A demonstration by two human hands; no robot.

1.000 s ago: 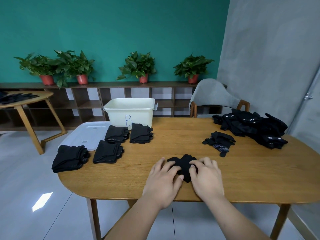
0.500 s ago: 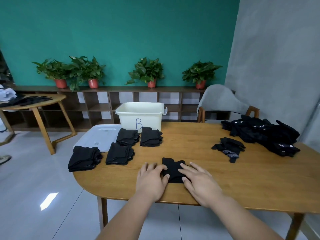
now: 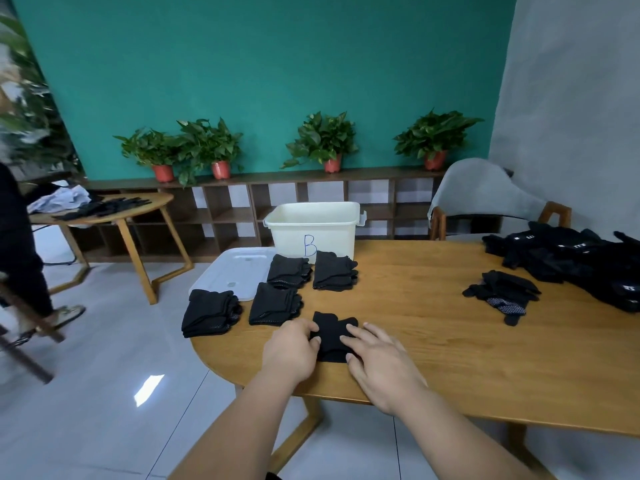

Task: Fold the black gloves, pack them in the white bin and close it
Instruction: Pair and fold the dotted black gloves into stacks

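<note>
A: Report hand status.

B: Left hand [image 3: 292, 351] lies palm down on the wooden table [image 3: 450, 358], fingers curled onto the left edge of the folded black glove [image 3: 332, 336]. Right hand [image 3: 379, 365] lies flat with its fingers spread apart, the tips resting on the right side of the same glove. Whether the left fingers pinch the fabric or only press on it, I cannot tell.

A: Location of the glove?

B: Flat on the table near the front edge, at 12 o'clock from the hands and between them.

A: Position of finished items?

B: Four folded stacks. From the glove: near-left stack [image 3: 209, 311] at 10 o'clock on the table's rounded end; middle stack [image 3: 275, 304] at 11 o'clock, just beside the glove; two rear stacks, one [image 3: 289, 271] overlapping the lid's right edge, the other [image 3: 334, 271] touching the bin's front.

A: Container status?

B: White bin [image 3: 313, 225], marked "B", stands open at 12 o'clock at the table's far edge. White lid [image 3: 235, 271] lies flat on the table at the bin's 8 o'clock.

A: Unprocessed stock?

B: Small loose glove pile [image 3: 502, 294] at 2 o'clock; large glove heap [image 3: 571, 261] behind it, near the table's right end.
</note>
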